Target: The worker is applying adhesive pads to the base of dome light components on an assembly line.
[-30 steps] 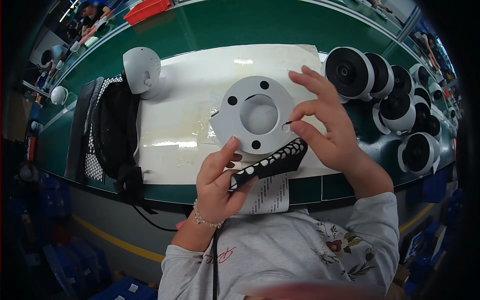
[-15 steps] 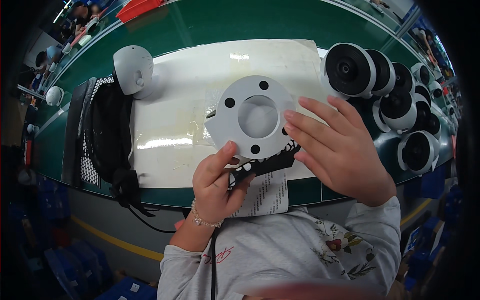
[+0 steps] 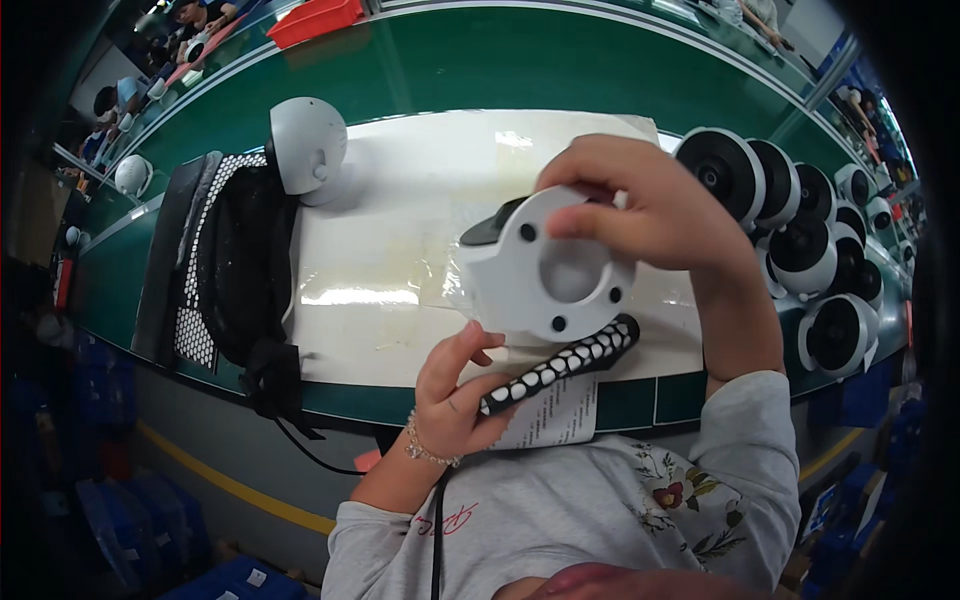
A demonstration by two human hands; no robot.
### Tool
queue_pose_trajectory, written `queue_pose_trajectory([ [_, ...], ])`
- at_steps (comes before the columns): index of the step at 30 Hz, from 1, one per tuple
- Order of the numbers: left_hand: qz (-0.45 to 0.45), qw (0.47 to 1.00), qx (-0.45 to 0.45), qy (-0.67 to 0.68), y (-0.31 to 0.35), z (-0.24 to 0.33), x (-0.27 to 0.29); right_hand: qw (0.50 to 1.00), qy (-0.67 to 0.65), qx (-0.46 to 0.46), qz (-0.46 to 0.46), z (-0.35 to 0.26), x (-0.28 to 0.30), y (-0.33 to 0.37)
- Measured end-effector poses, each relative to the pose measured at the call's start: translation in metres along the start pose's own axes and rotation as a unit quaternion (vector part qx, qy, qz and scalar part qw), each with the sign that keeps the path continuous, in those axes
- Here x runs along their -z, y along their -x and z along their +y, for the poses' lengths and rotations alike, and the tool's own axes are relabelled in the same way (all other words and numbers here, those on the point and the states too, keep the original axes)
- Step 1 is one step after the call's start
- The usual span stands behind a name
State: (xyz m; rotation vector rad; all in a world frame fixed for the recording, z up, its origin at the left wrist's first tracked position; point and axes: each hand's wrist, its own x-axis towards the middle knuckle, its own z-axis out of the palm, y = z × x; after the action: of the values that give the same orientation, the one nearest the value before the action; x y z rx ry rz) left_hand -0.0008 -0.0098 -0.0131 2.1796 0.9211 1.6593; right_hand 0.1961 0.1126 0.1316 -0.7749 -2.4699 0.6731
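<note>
My right hand (image 3: 640, 205) is closed round the white round base of a camera (image 3: 500, 290), thumb on its underside and fingers round the far edge. The base is tilted and shows a central recess and black round pads. Part of a dark camera face (image 3: 492, 228) shows at its left. My left hand (image 3: 458, 390) grips a black strip with white round spots (image 3: 560, 365), which slants just below the base. The left index finger is raised close to the base's lower edge; I cannot tell if it touches.
Several white cameras with black fronts (image 3: 718, 178) crowd the right side. Another white camera (image 3: 308, 150) stands at the left behind a black padded item (image 3: 235, 265). A pale sheet (image 3: 370, 240) covers the green table (image 3: 470, 70). A red tray (image 3: 315, 22) lies beyond; people work at far left.
My right hand has gone from spread beside the base to gripping its far edge. The base has tilted and turned, exposing the dark face. The spotted strip shows more fully in my left hand.
</note>
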Motion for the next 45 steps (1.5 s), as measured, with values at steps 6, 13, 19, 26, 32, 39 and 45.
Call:
queue_pose_trajectory([
  [6,-0.057,0.998,-0.01,0.004,-0.008,0.004,0.004,0.95,-0.13,-0.136,0.25,0.075,0.01,-0.043],
  [13,-0.087,0.996,-0.031,0.005,-0.008,0.0,0.007,0.847,0.415,-0.076,0.322,0.199,-0.041,-0.082],
  [19,-0.1,0.995,-0.028,0.003,-0.008,0.001,0.006,0.847,0.466,-0.07,0.245,0.219,-0.057,-0.079],
  [26,-0.069,0.998,0.006,0.0,-0.013,0.005,-0.001,0.879,0.352,-0.275,0.169,0.219,-0.047,-0.054],
  [32,-0.061,0.998,0.02,0.007,-0.01,0.004,0.0,0.917,0.282,-0.263,0.102,0.165,-0.076,0.012],
  [39,-0.061,0.998,0.0,0.017,-0.01,0.005,0.0,0.857,0.337,-0.362,0.14,0.117,-0.051,0.139],
  [45,-0.071,0.997,-0.012,0.024,-0.012,0.009,0.002,0.877,0.348,-0.203,0.26,0.107,-0.027,0.132],
])
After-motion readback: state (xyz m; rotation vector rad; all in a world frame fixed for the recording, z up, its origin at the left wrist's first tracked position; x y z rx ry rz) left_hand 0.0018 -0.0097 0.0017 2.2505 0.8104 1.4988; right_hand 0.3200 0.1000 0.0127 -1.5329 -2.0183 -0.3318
